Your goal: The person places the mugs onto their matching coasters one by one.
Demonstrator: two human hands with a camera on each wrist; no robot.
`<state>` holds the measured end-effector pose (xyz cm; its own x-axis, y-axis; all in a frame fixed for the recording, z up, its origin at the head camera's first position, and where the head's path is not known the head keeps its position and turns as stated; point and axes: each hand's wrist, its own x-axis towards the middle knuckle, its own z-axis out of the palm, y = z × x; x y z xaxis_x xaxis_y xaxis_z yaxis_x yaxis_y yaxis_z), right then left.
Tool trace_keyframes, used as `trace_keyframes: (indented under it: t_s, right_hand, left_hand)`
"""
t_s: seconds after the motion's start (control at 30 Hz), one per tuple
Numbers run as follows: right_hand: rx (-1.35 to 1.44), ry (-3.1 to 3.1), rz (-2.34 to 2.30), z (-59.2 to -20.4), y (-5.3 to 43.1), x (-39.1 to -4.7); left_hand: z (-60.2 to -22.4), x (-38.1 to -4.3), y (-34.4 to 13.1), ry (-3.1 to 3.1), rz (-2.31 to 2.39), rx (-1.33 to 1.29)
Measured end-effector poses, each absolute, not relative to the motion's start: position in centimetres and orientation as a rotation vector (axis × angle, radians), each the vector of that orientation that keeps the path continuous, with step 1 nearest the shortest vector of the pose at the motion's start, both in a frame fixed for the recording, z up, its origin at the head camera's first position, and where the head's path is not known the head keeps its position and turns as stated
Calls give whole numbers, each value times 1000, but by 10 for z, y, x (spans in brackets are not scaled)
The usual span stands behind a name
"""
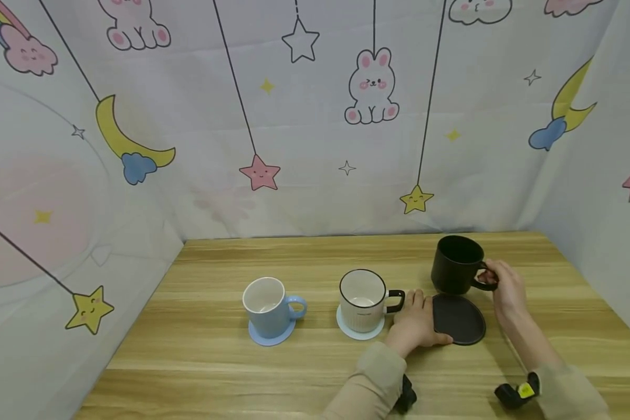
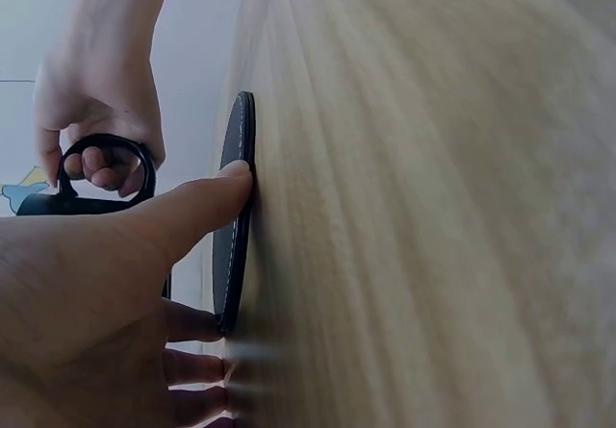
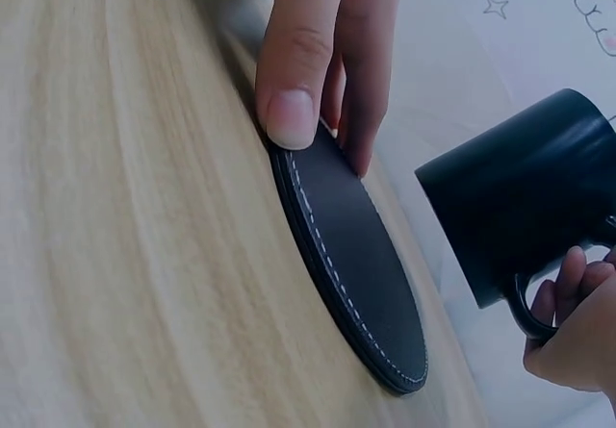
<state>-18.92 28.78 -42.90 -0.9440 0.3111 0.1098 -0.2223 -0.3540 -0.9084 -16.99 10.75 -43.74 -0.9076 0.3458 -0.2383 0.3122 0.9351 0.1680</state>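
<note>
In the head view, my right hand (image 1: pixel 508 291) grips the handle of a black mug (image 1: pixel 454 268) at the right of the table. The right wrist view shows the mug (image 3: pixel 529 192) held up, apart from the round black coaster (image 3: pixel 356 255) with pale stitching along its rim. That coaster (image 1: pixel 462 321) lies flat on the wood. My left hand (image 1: pixel 416 324) holds it by its left side, thumb on the near edge and fingers around toward the far edge. In the left wrist view, the lower fingertips (image 2: pixel 200 404) of this hand reach the tabletop.
Left of my left hand stands a white ribbed mug (image 1: pixel 361 303) with black rim and handle, on a pale coaster (image 1: pixel 346 329). Its handle is close to my left fingers. Farther left, a light blue mug (image 1: pixel 268 315) sits on a blue coaster (image 1: pixel 272 339). A printed cloth (image 1: pixel 315 134) hangs behind the table.
</note>
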Motion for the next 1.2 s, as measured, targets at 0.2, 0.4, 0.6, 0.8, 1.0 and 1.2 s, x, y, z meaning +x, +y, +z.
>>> trace_keyframes:
  t_s: [0.2,0.4,0.6,0.8,1.0,1.2]
  right_hand:
    - [-64,-1498,2394,-424,287,-183]
    - [-46,-1479,2431,-421,288,-174]
    - [-31,-1482,2417,-419,288,-166]
    - [9,-1501,2397,-417,287,-160]
    - [52,-1509,2398,-420,286,-154]
    - [57,-1472,2441,-425,287,-149]
  left_hand:
    - [-438,-171,108,2835,162,483]
    - [-438,-171,109,2826,150,485]
    - [-439,-171,109,2826,138,489]
    - [-437,-169,108,2823,146,504]
    - [-437,-169,108,2829,144,482]
    - [-438,-169,109,2833,136,469]
